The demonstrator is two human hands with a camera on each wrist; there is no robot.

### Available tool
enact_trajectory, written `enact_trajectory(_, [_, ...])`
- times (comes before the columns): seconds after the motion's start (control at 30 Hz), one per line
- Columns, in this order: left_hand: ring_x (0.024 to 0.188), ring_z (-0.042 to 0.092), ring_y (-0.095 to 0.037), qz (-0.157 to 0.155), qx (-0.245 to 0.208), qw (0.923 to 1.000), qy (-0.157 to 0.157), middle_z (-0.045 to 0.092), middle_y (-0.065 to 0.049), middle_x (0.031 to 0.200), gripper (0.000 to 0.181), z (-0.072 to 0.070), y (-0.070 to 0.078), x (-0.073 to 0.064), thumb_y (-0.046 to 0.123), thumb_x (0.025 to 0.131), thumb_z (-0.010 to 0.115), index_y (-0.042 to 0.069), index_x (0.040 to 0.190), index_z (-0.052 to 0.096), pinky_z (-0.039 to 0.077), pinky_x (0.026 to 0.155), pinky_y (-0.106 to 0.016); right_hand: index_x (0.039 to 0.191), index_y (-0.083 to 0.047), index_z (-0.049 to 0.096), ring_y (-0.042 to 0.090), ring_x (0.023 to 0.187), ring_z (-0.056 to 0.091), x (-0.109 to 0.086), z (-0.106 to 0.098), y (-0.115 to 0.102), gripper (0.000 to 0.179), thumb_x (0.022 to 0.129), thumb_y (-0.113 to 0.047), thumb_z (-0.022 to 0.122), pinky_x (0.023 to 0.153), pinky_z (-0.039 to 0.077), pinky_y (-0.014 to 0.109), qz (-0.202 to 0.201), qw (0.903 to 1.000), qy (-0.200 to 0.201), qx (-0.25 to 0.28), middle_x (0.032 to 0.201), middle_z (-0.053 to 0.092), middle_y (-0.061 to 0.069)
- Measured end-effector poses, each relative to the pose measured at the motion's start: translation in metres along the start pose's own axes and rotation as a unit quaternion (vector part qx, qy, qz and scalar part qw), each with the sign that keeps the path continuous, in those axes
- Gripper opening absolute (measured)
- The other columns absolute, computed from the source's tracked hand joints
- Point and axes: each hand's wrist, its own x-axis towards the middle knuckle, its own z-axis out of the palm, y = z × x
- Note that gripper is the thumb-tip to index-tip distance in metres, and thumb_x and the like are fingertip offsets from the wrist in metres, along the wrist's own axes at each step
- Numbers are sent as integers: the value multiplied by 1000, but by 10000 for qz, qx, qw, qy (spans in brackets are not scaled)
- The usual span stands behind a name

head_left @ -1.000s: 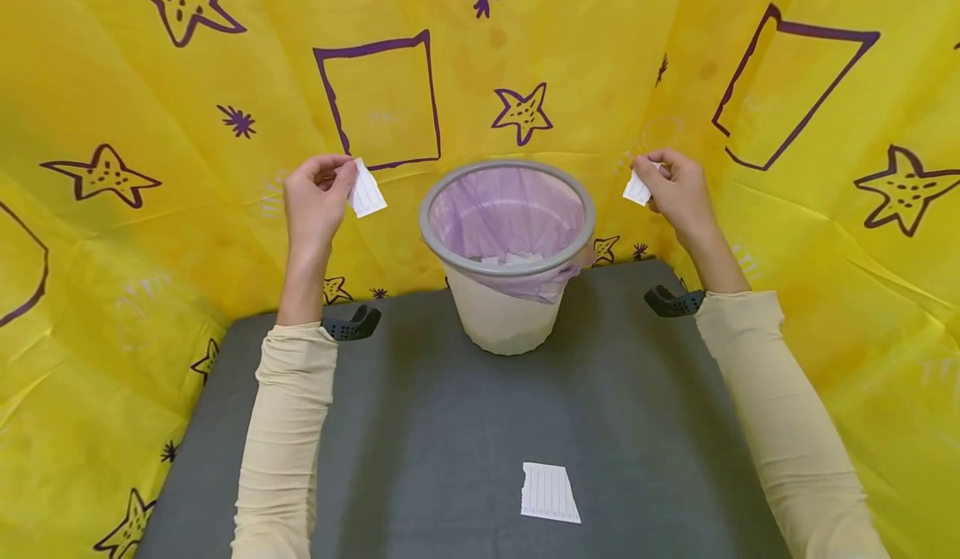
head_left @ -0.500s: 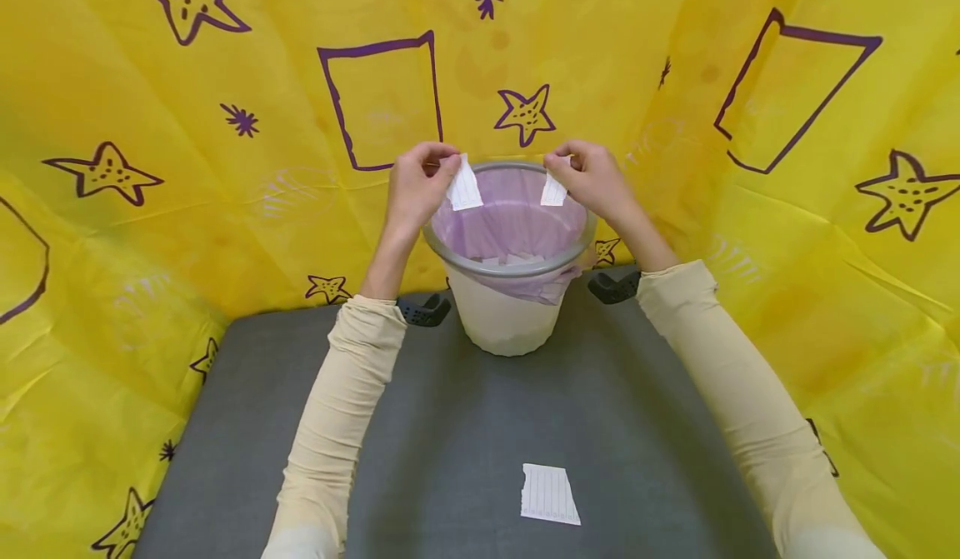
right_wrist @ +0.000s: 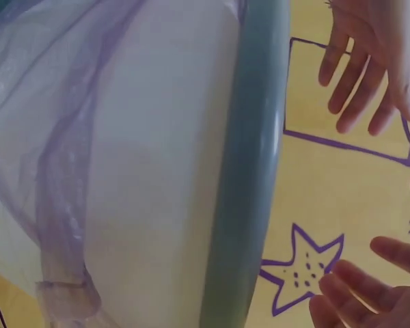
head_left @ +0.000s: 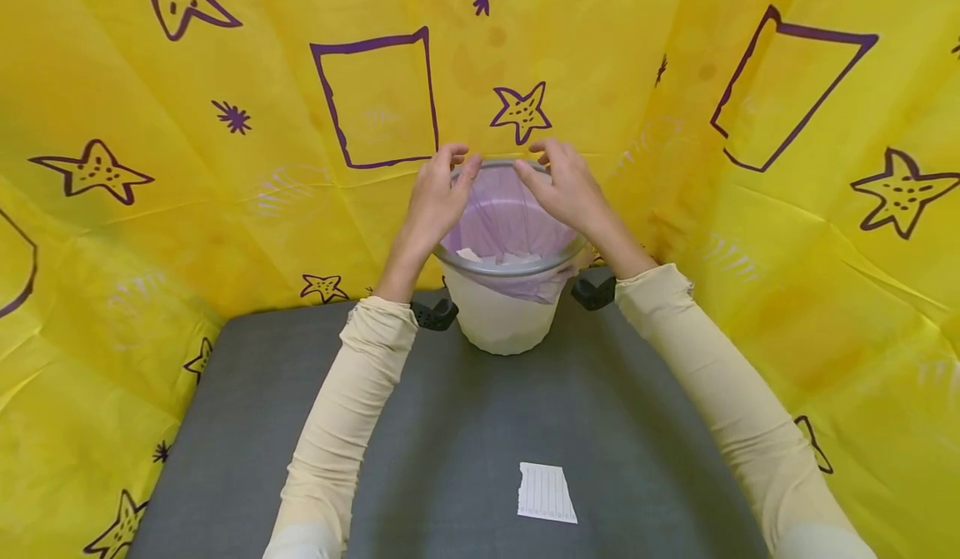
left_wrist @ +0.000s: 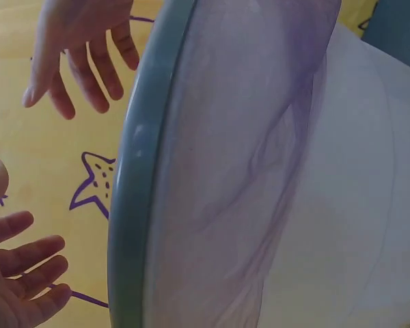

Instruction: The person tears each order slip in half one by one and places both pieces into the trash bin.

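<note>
A white waste bin (head_left: 504, 317) with a grey rim stands at the far side of the grey table, lined with a thin purple bag (head_left: 498, 209). White paper scraps (head_left: 519, 258) lie inside it. My left hand (head_left: 437, 198) is over the rim's left side, and my right hand (head_left: 567, 190) over its right side. Both hold nothing. Spread, relaxed fingers show on the left hand (left_wrist: 24, 273) in the left wrist view and on the right hand (right_wrist: 369, 294) in the right wrist view. A torn, lined piece of paper (head_left: 547, 492) lies on the table nearer to me.
Yellow cloth (head_left: 247, 209) printed with purple stars and frames hangs behind and along both sides of the table (head_left: 292, 426). A knot (right_wrist: 68, 301) in the purple bag hangs outside the bin, in the right wrist view.
Both hands came inward from either side to above the bin, each pinching a paper scrap. Their fingers have since spread and the scraps are out of them. The piece on the table stayed put.
</note>
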Motion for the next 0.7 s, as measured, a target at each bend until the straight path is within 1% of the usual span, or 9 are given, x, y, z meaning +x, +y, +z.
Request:
enact_trajectory(0.13, [135, 46, -28, -34, -53, 10000, 9, 53, -12, 140, 57, -2, -3, -4, 51, 99, 44, 11, 139, 45, 37, 112, -43, 134, -2, 46, 37, 120, 51, -4, 2, -1, 55, 97, -43, 52, 100, 44, 50, -58, 10000, -57, 49, 131, 52, 24])
enact_trajectory(0.2, [136, 44, -28, -91, -141, 9998, 57, 52, -12, 141, 58, -4, -7, -10, 52, 99, 44, 11, 140, 45, 35, 113, -44, 135, -2, 46, 37, 122, 50, -10, 2, 2, 55, 97, -42, 52, 102, 42, 51, -78, 9999, 14, 136, 133, 52, 23])
enact_trajectory(0.23, [137, 43, -28, -124, -151, 9997, 136, 51, -11, 142, 59, -5, -11, -16, 54, 98, 44, 12, 140, 45, 34, 114, -45, 135, -2, 46, 37, 123, 49, -16, 2, 5, 55, 97, -41, 53, 104, 41, 51, -87, 9997, 107, 211, 134, 51, 23])
enact_trajectory(0.33, [138, 39, -29, -347, -218, 9981, 469, 48, -11, 145, 59, -9, -32, -43, 54, 98, 43, 12, 141, 45, 31, 114, -48, 135, 2, 45, 39, 124, 47, -43, 0, 27, 54, 97, -35, 54, 107, 36, 53, -10, 9975, 535, 472, 134, 49, 26])
enact_trajectory(0.4, [138, 37, -29, -553, -257, 9958, 683, 47, -10, 146, 59, -12, -52, -63, 53, 99, 42, 11, 141, 44, 29, 114, -51, 135, 5, 45, 42, 123, 46, -62, 0, 46, 53, 98, -32, 54, 107, 35, 54, 123, 9949, 800, 609, 132, 48, 29])
enact_trajectory(0.47, [139, 37, -31, -753, -313, 9938, 761, 45, -12, 147, 61, -14, -73, -79, 53, 99, 41, 10, 142, 42, 29, 114, -53, 134, 8, 43, 45, 122, 45, -75, -1, 65, 53, 99, -31, 51, 107, 34, 56, 278, 9925, 950, 716, 132, 46, 32])
enact_trajectory(0.5, [139, 36, -32, -831, -366, 9930, 757, 44, -14, 147, 62, -16, -82, -84, 53, 99, 40, 9, 143, 41, 28, 114, -54, 135, 8, 42, 46, 122, 44, -79, -1, 73, 53, 100, -32, 49, 107, 34, 57, 375, 9919, 948, 755, 132, 45, 33])
enact_trajectory(0.57, [140, 35, -34, -911, -418, 9923, 721, 42, -15, 148, 65, -20, -95, -89, 55, 99, 39, 8, 144, 39, 28, 114, -56, 136, 8, 41, 47, 122, 44, -83, -3, 83, 56, 102, -36, 45, 106, 34, 58, 530, 9909, 935, 807, 132, 45, 34])
enact_trajectory(0.7, [140, 33, -36, -1053, -308, 9913, 726, 41, -16, 149, 68, -29, -110, -100, 58, 98, 38, 8, 144, 38, 27, 114, -56, 138, 8, 38, 48, 124, 42, -91, -9, 91, 59, 103, -40, 39, 106, 32, 61, 758, 9888, 875, 946, 134, 42, 34])
